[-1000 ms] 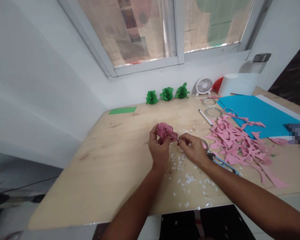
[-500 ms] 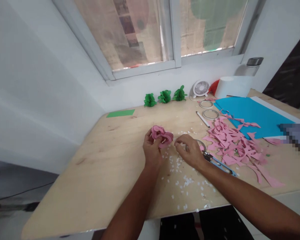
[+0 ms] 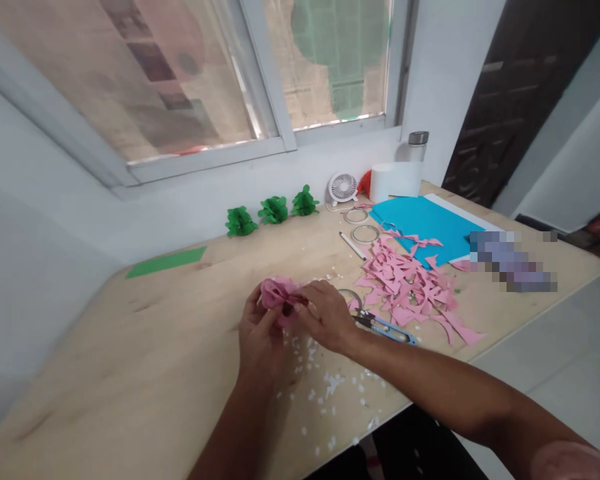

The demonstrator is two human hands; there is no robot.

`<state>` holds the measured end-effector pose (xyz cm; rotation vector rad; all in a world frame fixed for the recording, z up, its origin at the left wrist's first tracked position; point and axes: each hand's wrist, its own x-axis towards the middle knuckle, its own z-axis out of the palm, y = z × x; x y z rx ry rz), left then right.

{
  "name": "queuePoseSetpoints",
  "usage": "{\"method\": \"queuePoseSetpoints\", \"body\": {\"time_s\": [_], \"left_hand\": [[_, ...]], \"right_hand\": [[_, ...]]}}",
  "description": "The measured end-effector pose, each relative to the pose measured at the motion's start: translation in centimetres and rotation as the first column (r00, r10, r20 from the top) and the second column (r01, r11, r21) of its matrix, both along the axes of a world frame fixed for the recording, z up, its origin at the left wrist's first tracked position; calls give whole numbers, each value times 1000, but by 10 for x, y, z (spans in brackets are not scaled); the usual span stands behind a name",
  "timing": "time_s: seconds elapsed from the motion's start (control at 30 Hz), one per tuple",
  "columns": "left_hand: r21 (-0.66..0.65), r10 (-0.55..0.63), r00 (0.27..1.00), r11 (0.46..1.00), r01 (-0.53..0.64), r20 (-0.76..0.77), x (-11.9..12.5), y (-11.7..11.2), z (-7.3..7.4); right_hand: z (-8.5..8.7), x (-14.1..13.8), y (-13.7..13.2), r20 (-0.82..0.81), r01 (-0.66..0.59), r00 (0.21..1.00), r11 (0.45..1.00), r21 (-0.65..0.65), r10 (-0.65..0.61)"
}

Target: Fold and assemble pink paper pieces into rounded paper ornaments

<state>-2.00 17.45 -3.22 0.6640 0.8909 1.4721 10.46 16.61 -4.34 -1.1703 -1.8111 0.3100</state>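
A pink paper flower [image 3: 276,292] of looped, layered petals is held above the wooden table. My left hand [image 3: 261,328] grips it from the left and below, thumb at the front. From the right, my right hand [image 3: 326,315] pinches the flower's right edge between thumb and fingers. Both hands are closed on it, and parts of its petals are hidden behind the fingers. Just right of my right hand lie blue-handled snips [image 3: 387,329] and a roll of tape [image 3: 351,300].
Pink paper scraps [image 3: 405,280] are heaped at the right, beside blue sheets [image 3: 430,223]. Three green paper pieces [image 3: 274,209] stand along the wall, near a small white fan [image 3: 343,189]. White bits [image 3: 333,383] litter the table [image 3: 155,360]. A pen [image 3: 353,246] lies near two tape rings [image 3: 365,234].
My right hand, apart from the flower before, now pinches its right side. My left hand still holds the flower. The camera view has turned to the right.
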Motion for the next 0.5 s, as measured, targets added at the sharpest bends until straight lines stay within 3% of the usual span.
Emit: {"method": "queuePoseSetpoints", "body": {"time_s": [0.13, 0.5], "left_hand": [[-2, -72, 997, 997, 72, -3, -1, 0, -3], [58, -169, 985, 984, 170, -25, 2, -4, -1]], "right_hand": [[2, -2, -2, 47, 20, 999, 997, 71, -24], [-2, -2, 0, 104, 44, 993, 996, 77, -52]]}}
